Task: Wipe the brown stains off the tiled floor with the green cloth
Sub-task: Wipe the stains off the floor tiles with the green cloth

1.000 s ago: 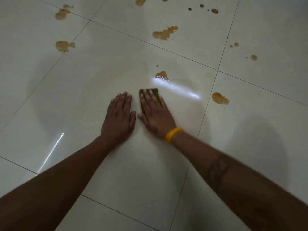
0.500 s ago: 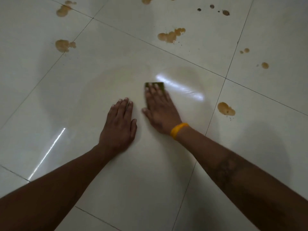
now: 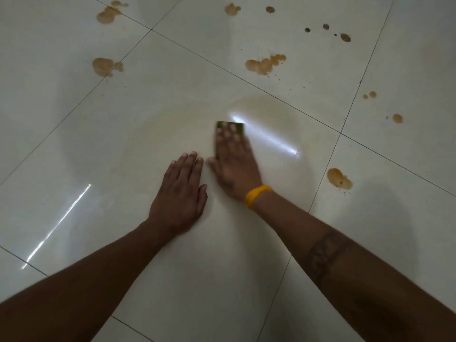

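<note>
My right hand (image 3: 234, 164), with a yellow wristband, presses flat on the green cloth (image 3: 238, 126), which shows only as a strip past my fingertips. My left hand (image 3: 180, 193) lies flat on the white tiled floor (image 3: 123, 144) just left of it, fingers together, holding nothing. A faint wet smear (image 3: 269, 112) spreads on the tile beyond the cloth. Brown stains sit farther off: a large one (image 3: 265, 64) ahead, one (image 3: 339, 178) to the right, and one (image 3: 104, 66) to the far left.
More brown stains mark the tiles at the top left (image 3: 107, 14), top centre (image 3: 232, 9), top right as dark spots (image 3: 345, 37), and at the right as small dots (image 3: 397, 118). Grout lines cross the glossy floor.
My right hand pushed the cloth forward over the small stain that lay just ahead of it; that stain no longer shows and a wet smear is there. My left hand stayed planted.
</note>
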